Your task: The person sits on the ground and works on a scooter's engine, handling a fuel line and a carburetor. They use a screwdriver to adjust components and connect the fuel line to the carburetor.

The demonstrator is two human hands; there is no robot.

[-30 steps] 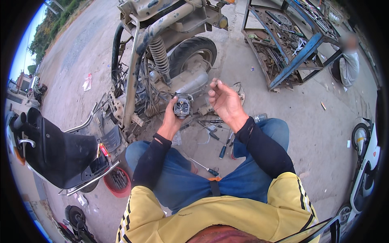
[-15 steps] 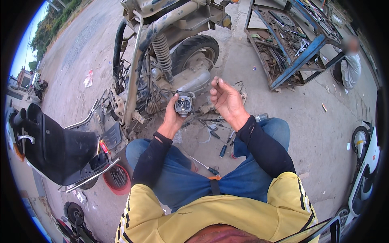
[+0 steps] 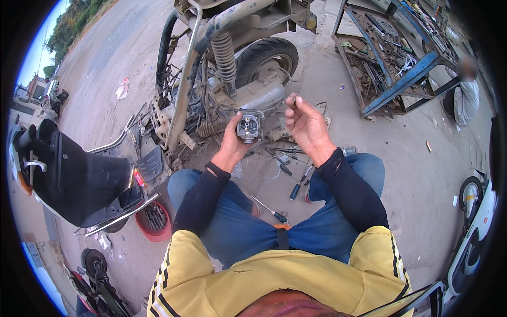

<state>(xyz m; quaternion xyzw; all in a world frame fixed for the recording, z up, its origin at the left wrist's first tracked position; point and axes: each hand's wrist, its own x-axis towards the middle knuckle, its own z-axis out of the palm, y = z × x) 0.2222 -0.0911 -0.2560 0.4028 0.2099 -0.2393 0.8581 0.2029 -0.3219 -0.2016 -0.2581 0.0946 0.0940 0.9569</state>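
A small metal carburetor (image 3: 249,128) rests in my left hand (image 3: 229,143), its open side with brass-coloured jets turned up. The thumb lies along its edge. To the right, my right hand (image 3: 311,131) is raised with the palm turned up. Its thumb and forefinger are pinched together around a tiny dark piece, too small to name. The carburetor and the right hand are apart. Just beyond both hands stands a partly stripped scooter (image 3: 227,63) with bare frame, spring and rear wheel showing.
Several screwdrivers (image 3: 296,190) and other tools lie on the ground between my knees. A red bowl (image 3: 165,232) of metal parts sits at left beside a black scooter seat (image 3: 79,185). At far right stand a blue metal tool rack (image 3: 406,79) and a crouching person (image 3: 467,100).
The whole view has shifted, so the scene sits farther right. Both hands keep nearly the same pose, the left still around the carburetor and the right still pinched.
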